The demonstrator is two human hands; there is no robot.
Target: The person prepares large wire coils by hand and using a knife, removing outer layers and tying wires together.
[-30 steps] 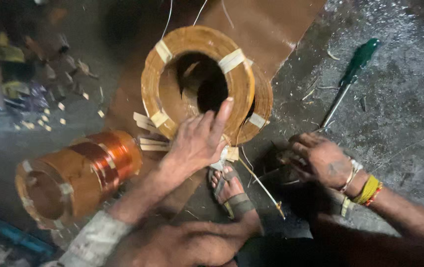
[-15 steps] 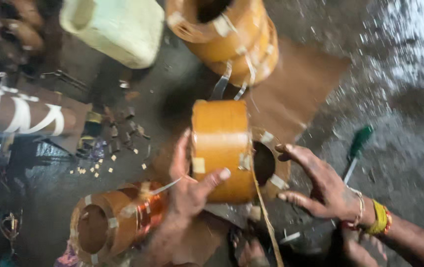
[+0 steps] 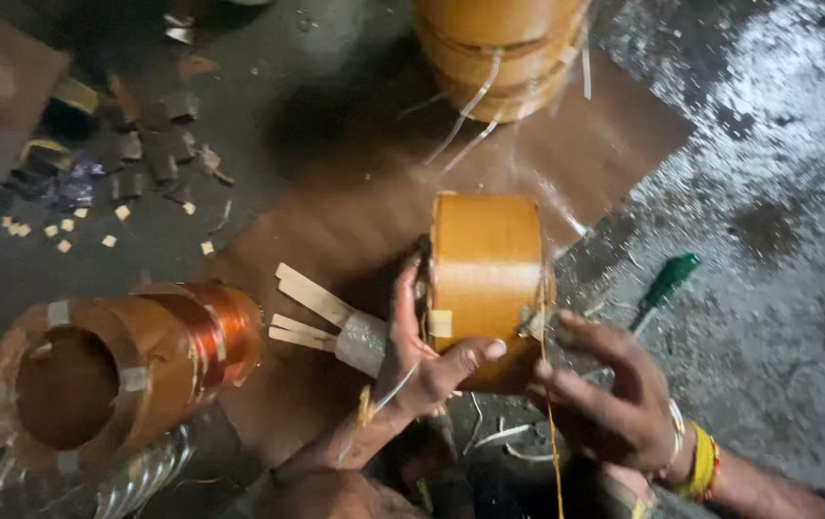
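Between the two hands, near the bottom middle of the view, stands the yellow taped coil, turned on its edge so that its round axis lies about from 9 to 3 o'clock and its flat wrapped band faces the camera. From the left hand the coil lies at about 1 o'clock: the palm is against its left face and the thumb is hooked under the lower front edge, so this hand is closed on the coil and carries it. From the right hand the coil lies at about 10 o'clock; the fingers are spread and touch only its lower right rim, next to a thin wire that hangs down, so this hand is open and steadies more than holds. The left hand is the nearer one. Just left of it, at 9 o'clock, some flat pale strips stick out over the brown paper sheet. Further at 8 o'clock lies a copper-wound coil on its side. At 2 o'clock from the right hand a green-handled screwdriver lies on the wet floor. Far at 12 o'clock another yellow coil stands, partly out of view.
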